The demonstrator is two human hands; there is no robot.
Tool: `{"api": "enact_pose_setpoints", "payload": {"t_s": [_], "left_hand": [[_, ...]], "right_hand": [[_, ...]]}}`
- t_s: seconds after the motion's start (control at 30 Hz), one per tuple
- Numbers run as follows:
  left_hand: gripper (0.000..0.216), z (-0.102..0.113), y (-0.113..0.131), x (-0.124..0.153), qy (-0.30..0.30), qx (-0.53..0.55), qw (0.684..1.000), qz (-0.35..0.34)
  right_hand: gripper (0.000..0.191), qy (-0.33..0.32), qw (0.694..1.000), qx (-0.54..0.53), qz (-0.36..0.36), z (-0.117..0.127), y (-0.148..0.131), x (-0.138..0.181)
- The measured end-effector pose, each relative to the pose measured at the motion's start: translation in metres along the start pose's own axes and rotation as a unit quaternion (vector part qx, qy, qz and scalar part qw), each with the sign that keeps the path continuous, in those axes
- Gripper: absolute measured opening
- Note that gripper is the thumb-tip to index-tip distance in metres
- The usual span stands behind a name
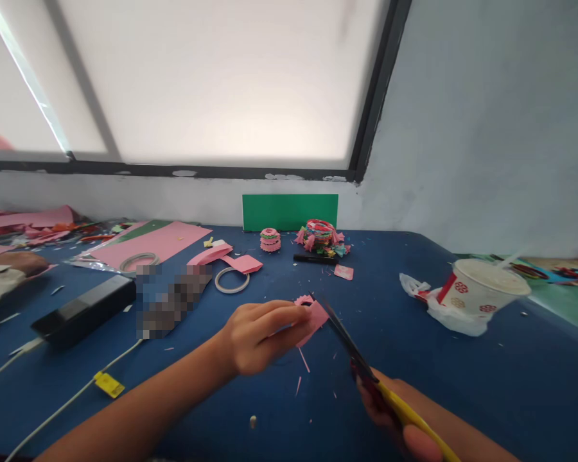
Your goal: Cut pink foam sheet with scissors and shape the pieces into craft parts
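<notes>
My left hand [262, 333] pinches a small pink paper piece [313, 314] with a fringed edge, held just above the blue table [462, 378]. My right hand [404, 420] grips yellow-handled scissors [356, 356], whose dark blades point up and left and meet the pink paper's edge. Thin pink snippets lie on the table under the hands.
Tape rolls [232, 280], pink paper sheets [154, 242], a green card [289, 212], stacked paper flowers [320, 236], a black marker [315, 259], a paper cup on a plastic bag [481, 292], a black box [84, 311] with white cables. Another person's hand [19, 262] rests at far left.
</notes>
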State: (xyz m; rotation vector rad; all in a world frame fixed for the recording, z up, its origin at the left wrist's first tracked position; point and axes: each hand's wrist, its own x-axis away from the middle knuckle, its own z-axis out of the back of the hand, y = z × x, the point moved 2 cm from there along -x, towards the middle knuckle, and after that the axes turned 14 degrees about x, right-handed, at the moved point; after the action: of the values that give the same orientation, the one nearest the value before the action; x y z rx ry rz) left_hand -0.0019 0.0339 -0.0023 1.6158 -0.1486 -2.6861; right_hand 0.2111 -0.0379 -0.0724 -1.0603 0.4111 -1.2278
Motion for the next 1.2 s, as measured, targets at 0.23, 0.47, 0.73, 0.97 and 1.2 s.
{"api": "enact_pose_setpoints", "payload": {"t_s": [0.23, 0.47, 0.73, 0.97, 1.2], "left_hand": [[0.024, -0.001, 0.000, 0.002, -0.016, -0.001, 1.000, -0.008], [0.023, -0.003, 0.002, 0.001, -0.025, -0.010, 1.000, 0.002], [0.022, -0.002, 0.004, 0.001, -0.028, -0.013, 1.000, -0.001], [0.016, -0.001, 0.009, -0.006, -0.041, -0.025, 0.999, -0.006], [0.016, 0.000, 0.011, -0.008, -0.039, -0.035, 0.998, -0.022]], "right_hand": [[0.063, 0.008, 0.999, -0.033, -0.037, -0.002, 0.001, -0.001], [0.060, -0.022, 1.000, -0.006, -0.009, 0.002, 0.012, -0.001], [0.074, -0.039, 0.991, 0.091, 0.092, 0.009, 0.012, -0.010], [0.071, -0.026, 0.991, 0.102, 0.084, 0.009, -0.012, 0.002], [0.068, -0.035, 0.996, 0.048, 0.064, 0.005, -0.012, 0.007]]}}
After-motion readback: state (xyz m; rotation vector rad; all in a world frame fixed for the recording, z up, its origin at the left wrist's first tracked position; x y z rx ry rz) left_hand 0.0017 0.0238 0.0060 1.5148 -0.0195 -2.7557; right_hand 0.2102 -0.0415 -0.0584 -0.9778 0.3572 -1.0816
